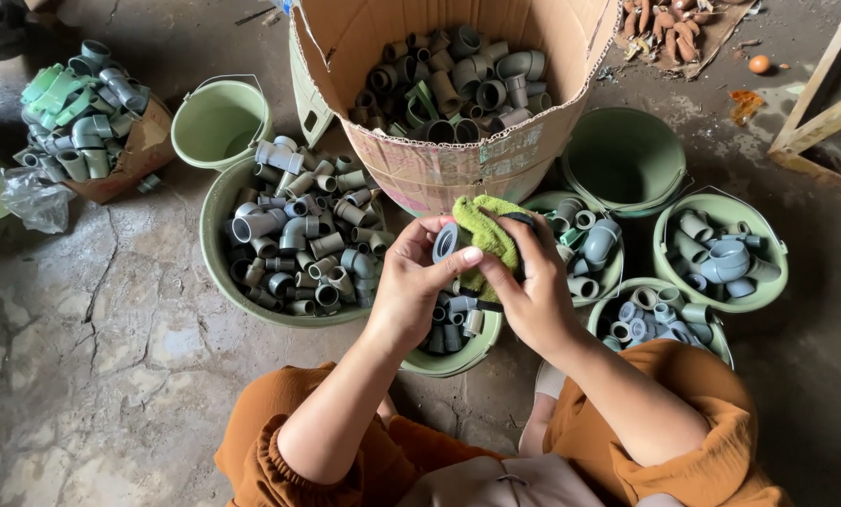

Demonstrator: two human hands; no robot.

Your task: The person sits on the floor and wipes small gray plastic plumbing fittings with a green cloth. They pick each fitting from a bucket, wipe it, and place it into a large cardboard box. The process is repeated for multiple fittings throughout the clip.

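2 hands, left hand (411, 282) and right hand (533, 291), clamped a grey pipe fitting (447, 242) and green cloth (488, 237) above a small green bucket (458, 355).

Your hands meet above a small bucket (453, 352) of fittings. Behind it stands the cardboard box (458, 160) full of fittings. To your left sits a big basin (216, 246), with an empty pail (216, 122) behind it. To your right cluster three filled buckets (721, 211), an empty one (624, 158) behind them.

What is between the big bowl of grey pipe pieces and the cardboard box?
Nothing: in the head view the big green bowl touches the cardboard box.
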